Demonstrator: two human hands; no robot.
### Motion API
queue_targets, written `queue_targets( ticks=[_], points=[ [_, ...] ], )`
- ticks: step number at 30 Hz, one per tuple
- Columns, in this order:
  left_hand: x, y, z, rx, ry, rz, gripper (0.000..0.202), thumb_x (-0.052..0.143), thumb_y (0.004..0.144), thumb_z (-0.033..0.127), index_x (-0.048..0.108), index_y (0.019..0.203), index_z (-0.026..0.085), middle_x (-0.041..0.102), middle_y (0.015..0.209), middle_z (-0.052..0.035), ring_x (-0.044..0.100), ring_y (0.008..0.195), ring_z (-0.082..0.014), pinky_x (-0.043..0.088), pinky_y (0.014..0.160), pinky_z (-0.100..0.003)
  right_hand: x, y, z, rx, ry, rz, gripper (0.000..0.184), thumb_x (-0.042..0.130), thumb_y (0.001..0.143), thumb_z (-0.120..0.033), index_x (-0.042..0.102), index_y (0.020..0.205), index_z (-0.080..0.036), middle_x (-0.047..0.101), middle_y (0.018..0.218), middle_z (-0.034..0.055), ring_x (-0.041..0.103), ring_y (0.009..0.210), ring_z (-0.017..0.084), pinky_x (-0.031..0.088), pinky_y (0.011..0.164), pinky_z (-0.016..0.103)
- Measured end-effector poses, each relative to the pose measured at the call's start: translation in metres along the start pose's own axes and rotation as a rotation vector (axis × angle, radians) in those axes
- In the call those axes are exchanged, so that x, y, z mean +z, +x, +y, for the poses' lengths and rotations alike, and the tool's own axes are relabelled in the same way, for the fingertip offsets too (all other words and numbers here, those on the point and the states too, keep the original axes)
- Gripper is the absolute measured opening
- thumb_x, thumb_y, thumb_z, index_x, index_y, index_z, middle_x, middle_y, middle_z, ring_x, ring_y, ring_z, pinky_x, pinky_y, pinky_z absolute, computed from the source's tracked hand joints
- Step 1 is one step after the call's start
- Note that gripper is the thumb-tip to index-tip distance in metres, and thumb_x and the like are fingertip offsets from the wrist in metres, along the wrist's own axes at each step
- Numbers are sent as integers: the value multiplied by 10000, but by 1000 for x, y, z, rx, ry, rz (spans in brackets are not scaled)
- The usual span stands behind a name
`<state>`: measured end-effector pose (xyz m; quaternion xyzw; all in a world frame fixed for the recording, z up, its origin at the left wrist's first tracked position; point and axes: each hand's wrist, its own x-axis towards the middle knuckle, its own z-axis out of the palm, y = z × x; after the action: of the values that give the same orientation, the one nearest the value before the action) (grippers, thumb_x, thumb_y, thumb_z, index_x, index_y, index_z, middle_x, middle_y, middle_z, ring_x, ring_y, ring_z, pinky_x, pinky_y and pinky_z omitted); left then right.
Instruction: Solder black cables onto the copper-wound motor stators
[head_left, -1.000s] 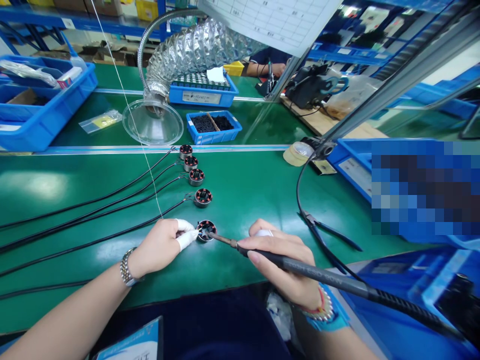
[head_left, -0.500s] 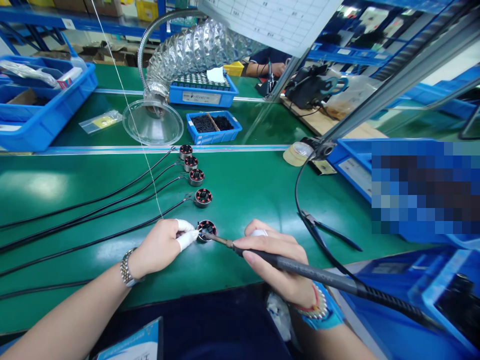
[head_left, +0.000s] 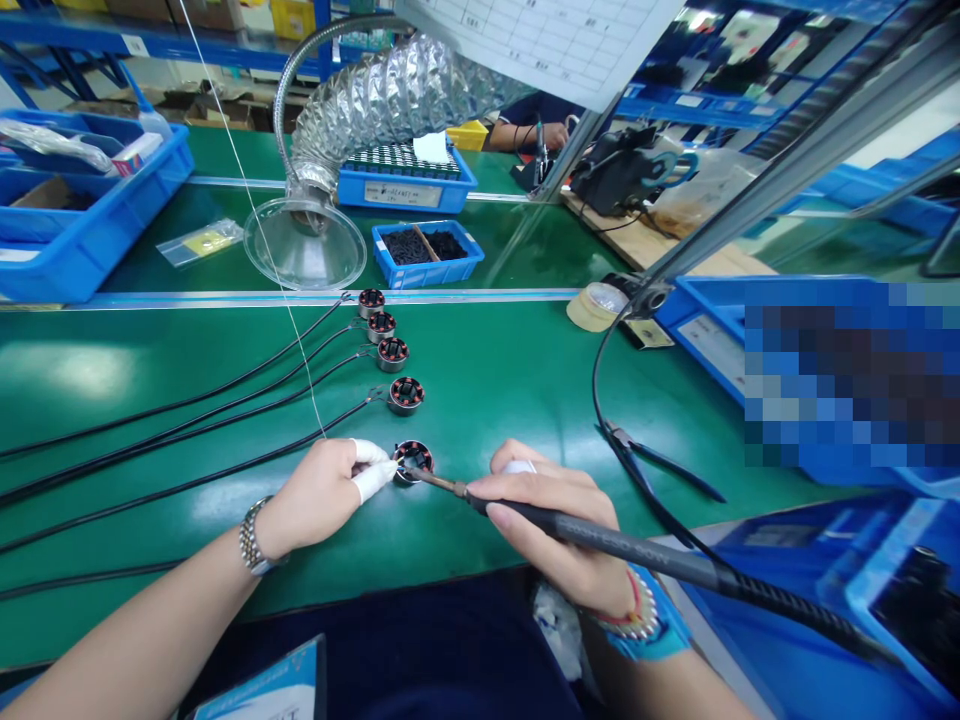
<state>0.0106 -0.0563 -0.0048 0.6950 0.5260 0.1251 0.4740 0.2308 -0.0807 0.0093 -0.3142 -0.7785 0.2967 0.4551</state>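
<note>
My left hand (head_left: 330, 490), with white finger cots on thumb and forefinger, is pinched at the near motor stator (head_left: 414, 460). A thin solder wire (head_left: 289, 305) comes down from above into this hand. Fine wire ends show at the fingertips; exactly which strands are pinched is partly hidden. My right hand (head_left: 559, 520) grips a soldering iron (head_left: 600, 538) like a pen, its tip at the inside of the same stator. Beyond it, several more stators (head_left: 406, 396) stand in a row, each with a black cable (head_left: 247, 460) running left.
A clear fume hood (head_left: 306, 245) on a foil duct hangs behind the row. A blue tray (head_left: 429, 255) of black parts stands beside it. Pliers (head_left: 664, 460) and a tape roll (head_left: 596, 305) lie right. Blue bins (head_left: 97, 240) flank the bench. A co-worker's hand (head_left: 555, 136) shows at the back.
</note>
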Motion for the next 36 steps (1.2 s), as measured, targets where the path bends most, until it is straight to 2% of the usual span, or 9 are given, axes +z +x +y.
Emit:
queue_targets(
  ticks=[15,36],
  points=[
    [0,0,-1,5,-6,-4,315,414,813,408,535,658,161,449,609,28,362,560,-102,282,527,-219,-6,1,-4,-9,-8,25,253,521,743,-47,656,924,-163,579,616,40,474,592,149,405,548,305],
    [-2,-2,1,22,7,-1,351,401,815,445,554,678,161,478,623,25,387,570,-107,295,534,-219,-12,2,-6,-7,-65,49,249,522,749,-56,658,918,-178,595,630,35,503,603,156,415,540,295]
  ],
)
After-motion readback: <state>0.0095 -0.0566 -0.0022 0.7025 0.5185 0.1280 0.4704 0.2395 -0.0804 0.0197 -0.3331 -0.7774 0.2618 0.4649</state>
